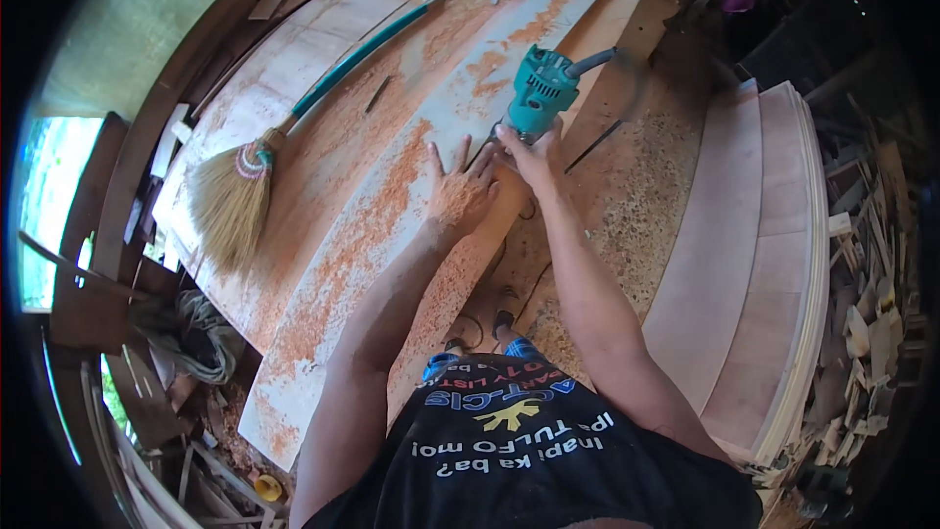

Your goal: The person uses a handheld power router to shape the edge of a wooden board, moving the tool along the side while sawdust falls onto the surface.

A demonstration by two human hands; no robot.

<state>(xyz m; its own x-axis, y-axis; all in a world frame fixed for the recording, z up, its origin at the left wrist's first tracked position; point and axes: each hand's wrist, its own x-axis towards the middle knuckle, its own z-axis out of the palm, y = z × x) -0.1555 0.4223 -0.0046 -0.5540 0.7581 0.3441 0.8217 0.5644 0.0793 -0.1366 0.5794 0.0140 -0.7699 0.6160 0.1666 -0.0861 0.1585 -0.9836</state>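
Black shirt (529,441) nearest; by the right edge of the bench (318,181), I have right hand (532,151) gripping teal power tool (539,90), left hand (460,194) splayed on board (328,333).

Board (367,245): long, pale wood, lying flat, sawdust-strewn | Power tool (539,90): teal, vented housing, dark cord (593,61), at board's right edge

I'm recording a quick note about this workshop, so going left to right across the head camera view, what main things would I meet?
Broom, left hand, green power tool, curved boards, scrap wood.
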